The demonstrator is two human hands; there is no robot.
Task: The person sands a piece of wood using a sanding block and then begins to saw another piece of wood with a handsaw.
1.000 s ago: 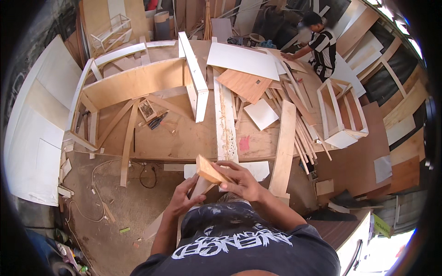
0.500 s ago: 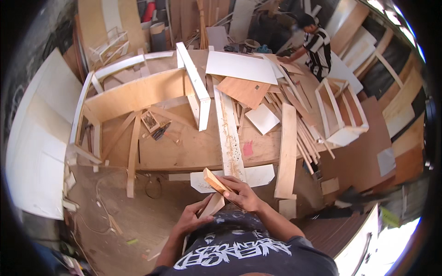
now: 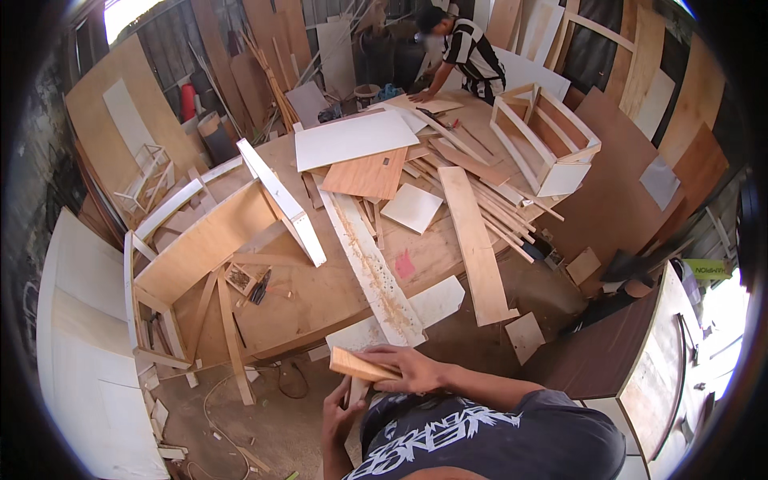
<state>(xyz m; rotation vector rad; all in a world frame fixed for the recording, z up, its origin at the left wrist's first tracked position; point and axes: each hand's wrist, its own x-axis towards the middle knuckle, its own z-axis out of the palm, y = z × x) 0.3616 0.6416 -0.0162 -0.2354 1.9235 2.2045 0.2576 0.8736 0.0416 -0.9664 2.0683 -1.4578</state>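
A short light wooden block (image 3: pixel 354 364) lies nearly level in the lower middle of the view, gripped by my right hand (image 3: pixel 408 370) with fingers over its top. Just beneath it, my left hand (image 3: pixel 341 406) is closed on a second wooden piece (image 3: pixel 358 390), which meets the underside of the block and is partly hidden by it and my fingers. Both hands are in front of my dark T-shirt, short of the long white board (image 3: pixel 374 292) that reaches over the near edge of the worktable (image 3: pixel 284 308).
The table bears open wooden frames (image 3: pixel 204 240) (image 3: pixel 552 160), a white panel (image 3: pixel 352 140), loose strips (image 3: pixel 468 240) and pliers (image 3: pixel 258 292). A co-worker (image 3: pixel 468 56) bends over its far side. Sheets (image 3: pixel 56 320) lean at left; a dark cabinet (image 3: pixel 584 344) stands near right.
My view has turned and tilted, so the scene sits rotated. My hands appear lower, and the upper block now lies more level across the lower piece. The co-worker stays bent over the table.
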